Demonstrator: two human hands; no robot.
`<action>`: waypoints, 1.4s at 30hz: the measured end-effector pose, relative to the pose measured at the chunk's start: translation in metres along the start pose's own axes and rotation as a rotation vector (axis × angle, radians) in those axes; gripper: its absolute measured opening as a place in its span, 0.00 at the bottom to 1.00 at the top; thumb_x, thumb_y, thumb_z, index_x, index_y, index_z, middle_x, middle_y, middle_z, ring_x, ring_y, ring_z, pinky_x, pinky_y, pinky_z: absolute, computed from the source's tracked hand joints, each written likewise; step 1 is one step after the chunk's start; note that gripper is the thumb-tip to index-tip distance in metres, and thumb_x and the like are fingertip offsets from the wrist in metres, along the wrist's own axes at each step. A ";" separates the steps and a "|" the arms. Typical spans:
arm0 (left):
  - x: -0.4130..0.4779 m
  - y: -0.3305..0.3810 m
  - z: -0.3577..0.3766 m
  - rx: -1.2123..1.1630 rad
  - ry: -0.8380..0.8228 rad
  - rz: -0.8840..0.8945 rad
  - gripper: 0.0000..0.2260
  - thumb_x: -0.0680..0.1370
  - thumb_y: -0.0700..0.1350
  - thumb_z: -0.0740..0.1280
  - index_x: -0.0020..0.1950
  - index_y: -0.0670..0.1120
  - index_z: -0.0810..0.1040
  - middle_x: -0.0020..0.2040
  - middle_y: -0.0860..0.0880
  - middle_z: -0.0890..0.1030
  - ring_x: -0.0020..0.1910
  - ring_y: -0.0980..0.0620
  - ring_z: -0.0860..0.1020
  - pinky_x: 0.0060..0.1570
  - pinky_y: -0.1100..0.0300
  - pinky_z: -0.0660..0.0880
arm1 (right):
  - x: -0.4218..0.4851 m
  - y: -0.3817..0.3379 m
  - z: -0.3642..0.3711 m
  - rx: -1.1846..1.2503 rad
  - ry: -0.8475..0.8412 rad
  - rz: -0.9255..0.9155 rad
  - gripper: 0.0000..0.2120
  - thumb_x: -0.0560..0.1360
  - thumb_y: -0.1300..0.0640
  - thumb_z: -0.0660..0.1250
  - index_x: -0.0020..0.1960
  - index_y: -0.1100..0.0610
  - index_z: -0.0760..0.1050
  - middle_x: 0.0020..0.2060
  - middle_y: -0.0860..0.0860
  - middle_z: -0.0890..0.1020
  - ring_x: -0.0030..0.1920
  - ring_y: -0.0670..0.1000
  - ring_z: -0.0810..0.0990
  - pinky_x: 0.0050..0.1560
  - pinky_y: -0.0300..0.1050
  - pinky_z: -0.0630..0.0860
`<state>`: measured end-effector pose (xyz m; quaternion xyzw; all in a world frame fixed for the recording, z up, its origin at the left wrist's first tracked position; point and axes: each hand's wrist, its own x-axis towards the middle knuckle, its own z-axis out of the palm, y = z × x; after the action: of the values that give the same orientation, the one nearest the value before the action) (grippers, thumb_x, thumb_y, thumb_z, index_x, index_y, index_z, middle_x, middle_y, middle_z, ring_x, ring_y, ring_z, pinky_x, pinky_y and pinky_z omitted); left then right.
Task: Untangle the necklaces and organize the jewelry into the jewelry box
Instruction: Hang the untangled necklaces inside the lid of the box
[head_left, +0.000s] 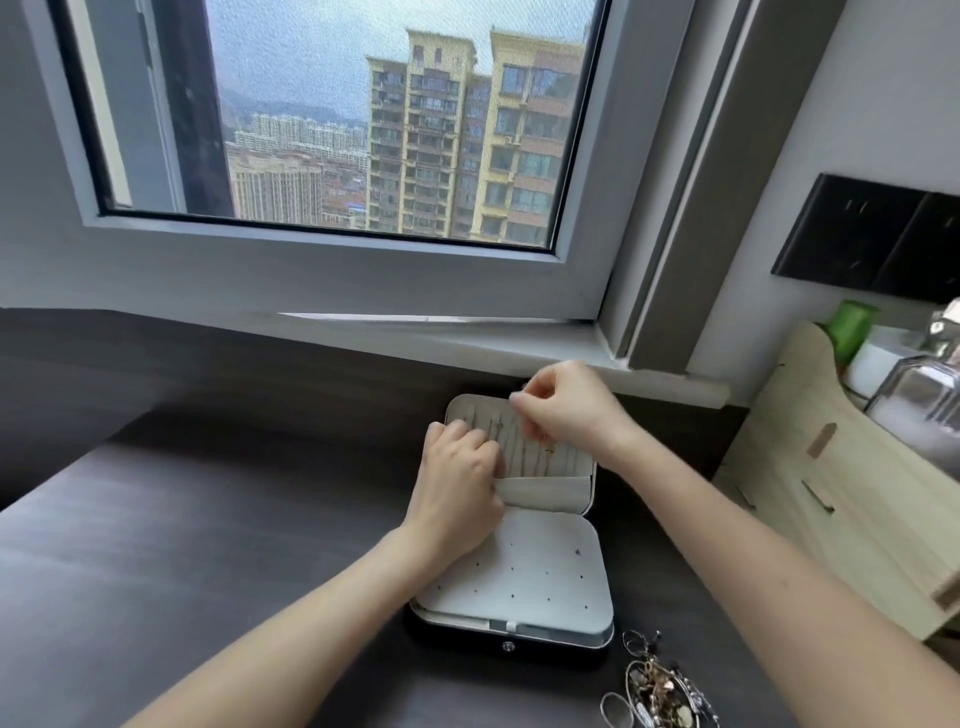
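Two hands work over the open box (519, 587) on the dark tabletop (208, 545); the box lies just below the window sill, lid (566, 467) propped up at its far side; thin chains (524, 447) hang in rows inside the lid above a pouch flap. The left hand (460, 483) rests on the lid's left edge, fingers curled and pressed on the lining; the right hand (566, 405) sits at the lid's upper right, grip pinching a fine chain between thumb and forefinger. The box's lower panel shows small holes; a jewelry pile (660, 686) of rings and chains lies just right of the box's near corner.
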<state>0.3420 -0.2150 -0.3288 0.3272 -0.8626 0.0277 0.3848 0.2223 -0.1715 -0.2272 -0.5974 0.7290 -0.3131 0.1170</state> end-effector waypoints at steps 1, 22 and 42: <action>0.000 -0.001 0.000 0.004 0.006 0.006 0.10 0.60 0.39 0.52 0.28 0.46 0.73 0.27 0.51 0.74 0.31 0.47 0.71 0.36 0.57 0.54 | 0.000 0.005 0.007 -0.087 0.021 -0.017 0.11 0.75 0.56 0.65 0.37 0.60 0.80 0.33 0.53 0.83 0.36 0.52 0.81 0.42 0.48 0.79; -0.002 0.003 -0.005 0.036 0.054 0.042 0.13 0.60 0.40 0.48 0.27 0.44 0.72 0.27 0.49 0.74 0.31 0.45 0.72 0.38 0.58 0.57 | -0.007 0.019 0.043 -0.370 0.562 0.022 0.15 0.76 0.47 0.64 0.48 0.58 0.80 0.43 0.55 0.83 0.46 0.58 0.80 0.40 0.44 0.65; -0.003 0.006 -0.009 0.077 0.021 0.012 0.14 0.57 0.36 0.53 0.36 0.44 0.75 0.29 0.49 0.74 0.32 0.45 0.71 0.38 0.57 0.56 | -0.024 0.028 0.032 -0.156 0.415 0.133 0.22 0.73 0.41 0.67 0.27 0.55 0.76 0.23 0.47 0.75 0.29 0.48 0.74 0.27 0.37 0.61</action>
<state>0.3454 -0.2062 -0.3235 0.3362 -0.8587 0.0665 0.3811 0.2239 -0.1565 -0.2735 -0.4781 0.7972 -0.3635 -0.0618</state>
